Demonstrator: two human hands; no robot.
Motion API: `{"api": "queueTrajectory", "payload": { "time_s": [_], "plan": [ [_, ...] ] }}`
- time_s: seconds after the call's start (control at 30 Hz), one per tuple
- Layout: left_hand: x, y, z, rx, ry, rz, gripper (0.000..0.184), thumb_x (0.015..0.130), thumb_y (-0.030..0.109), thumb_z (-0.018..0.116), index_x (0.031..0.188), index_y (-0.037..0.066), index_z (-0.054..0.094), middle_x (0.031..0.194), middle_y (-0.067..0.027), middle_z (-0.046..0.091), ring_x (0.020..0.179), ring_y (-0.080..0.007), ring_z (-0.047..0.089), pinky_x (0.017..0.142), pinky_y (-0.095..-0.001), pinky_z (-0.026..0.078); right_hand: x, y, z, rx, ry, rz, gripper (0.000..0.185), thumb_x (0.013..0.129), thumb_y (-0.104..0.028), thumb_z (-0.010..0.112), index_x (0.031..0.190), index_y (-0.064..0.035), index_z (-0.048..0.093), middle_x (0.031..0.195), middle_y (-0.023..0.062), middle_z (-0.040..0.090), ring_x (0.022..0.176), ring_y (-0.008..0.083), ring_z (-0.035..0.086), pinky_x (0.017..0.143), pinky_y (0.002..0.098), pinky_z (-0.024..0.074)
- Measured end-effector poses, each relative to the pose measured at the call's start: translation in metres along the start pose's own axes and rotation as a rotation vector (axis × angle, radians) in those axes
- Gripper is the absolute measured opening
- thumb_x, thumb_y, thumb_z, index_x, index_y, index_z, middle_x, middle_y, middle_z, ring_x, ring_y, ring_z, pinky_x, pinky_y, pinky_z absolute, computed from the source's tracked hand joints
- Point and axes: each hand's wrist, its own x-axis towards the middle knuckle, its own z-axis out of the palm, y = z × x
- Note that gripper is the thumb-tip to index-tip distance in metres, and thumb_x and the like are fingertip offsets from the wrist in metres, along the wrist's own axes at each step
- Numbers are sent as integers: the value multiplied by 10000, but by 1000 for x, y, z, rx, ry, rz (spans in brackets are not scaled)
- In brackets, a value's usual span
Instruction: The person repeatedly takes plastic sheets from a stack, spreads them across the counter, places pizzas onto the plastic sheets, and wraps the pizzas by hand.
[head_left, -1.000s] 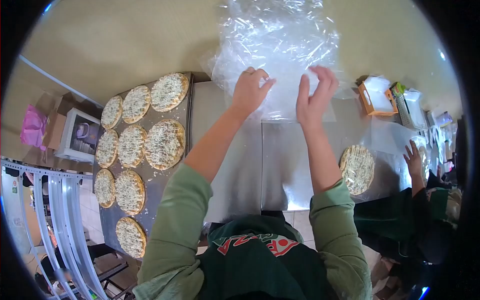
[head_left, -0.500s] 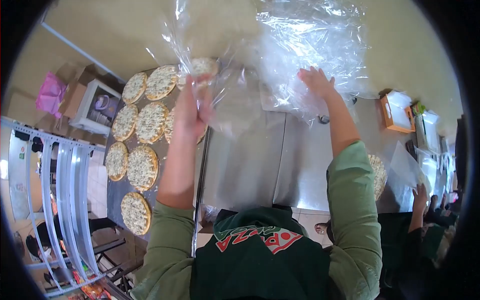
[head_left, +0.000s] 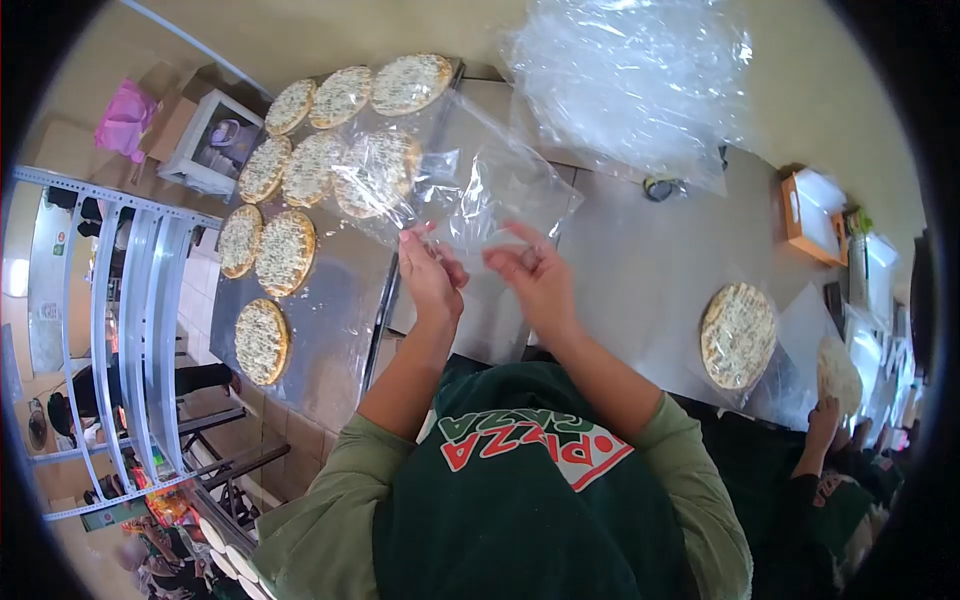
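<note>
The metallic surface [head_left: 640,270] runs across the middle of the frame. At upper left, a dark tray [head_left: 330,270] carries topped pizzas [head_left: 285,252]; at upper centre right lies a heap of clear bags [head_left: 630,80]. One clear bag [head_left: 500,190] spans the centre — partly over the tray — its near edge pinched by both hands, left [head_left: 432,272] and right [head_left: 535,275], fingers curled. Another pizza [head_left: 738,335] lies right of centre.

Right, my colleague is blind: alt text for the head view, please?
A person's left hand and right hand work at the near edge of a clear bag above a metal table; pizzas cover a tray at left.
</note>
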Motion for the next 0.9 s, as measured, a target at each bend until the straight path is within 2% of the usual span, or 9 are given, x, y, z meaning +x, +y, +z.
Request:
{"api": "queueTrajectory", "payload": {
  "time_s": [0.13, 0.23, 0.33, 0.43, 0.53, 0.63, 0.73, 0.8, 0.9],
  "plan": [
    [-24, 1, 1, 103, 33, -26, 397, 948, 431, 327, 981, 62, 468, 463, -1, 335, 311, -84, 274, 296, -238, 218, 1, 10, -36, 66, 239, 175, 160, 816, -167, 646, 856, -18, 605, 686, 33, 605, 561, 86, 550, 510, 239, 481],
    [-3, -10, -38, 264, -294, -10, 353, 941, 389, 386, 1041, 65, 483, 533, -28, 468, 360, -109, 388, 339, -233, 332, -7, 29, -78, 182, 304, 300, 166, 820, -168, 642, 777, -29, 564, 624, 20, 550, 544, 72, 517, 479, 239, 451],
    [-4, 11, -34, 327, -173, -192, 290, 925, 291, 463, 1078, 50, 511, 759, -51, 609, 538, -150, 544, 517, -291, 484, -22, 36, -105, -210, 170, 247, 193, 829, -179, 632, 732, -43, 536, 617, 14, 535, 528, 72, 506, 473, 228, 427],
    [29, 5, -53, 303, -151, -219, 273, 906, 263, 508, 1069, 46, 535, 929, -72, 632, 722, -186, 613, 686, -323, 516, -43, 51, -102, -324, 81, 202, 192, 836, -189, 620, 747, -38, 542, 613, 28, 541, 516, 82, 504, 484, 244, 426],
    [56, 12, -63, 65, -80, -228, 192, 878, 230, 560, 945, 51, 585, 772, -34, 622, 574, -126, 582, 516, -230, 480, -63, 72, -94, -715, -41, 199, 179, 818, -190, 630, 766, -39, 547, 621, 61, 557, 542, 155, 542, 526, 294, 447],
    [70, 29, -76, 133, -142, -94, 134, 845, 179, 609, 895, 55, 597, 747, -21, 619, 570, -93, 569, 479, -208, 443, -70, 71, -87, -1342, -364, 87, 151, 784, -152, 644, 777, -36, 548, 623, 62, 553, 605, 200, 559, 580, 291, 455],
    [64, 62, -76, 299, -340, -47, 82, 811, 109, 640, 858, 58, 598, 724, -15, 617, 584, -52, 554, 483, -180, 407, -41, 33, -60, -1274, -151, 79, 177, 747, -176, 671, 841, -62, 573, 752, 104, 589, 739, 304, 584, 642, 393, 465],
    [55, 84, -72, 482, -518, 33, 72, 789, 69, 651, 834, 49, 598, 722, -15, 617, 603, -45, 550, 513, -174, 408, -15, -1, -38, -1058, -34, -268, 317, 736, -158, 676, 1022, -85, 562, 941, 118, 575, 866, 299, 575, 737, 390, 468],
    [40, 116, -67, 645, -796, 52, 74, 768, 25, 655, 816, 29, 598, 728, -16, 618, 638, -47, 557, 562, -175, 420, 14, -59, 12, -1011, -184, -448, 535, 714, -149, 699, 1194, -82, 473, 1181, 127, 488, 1046, 268, 510, 848, 348, 436]
  ]
}}
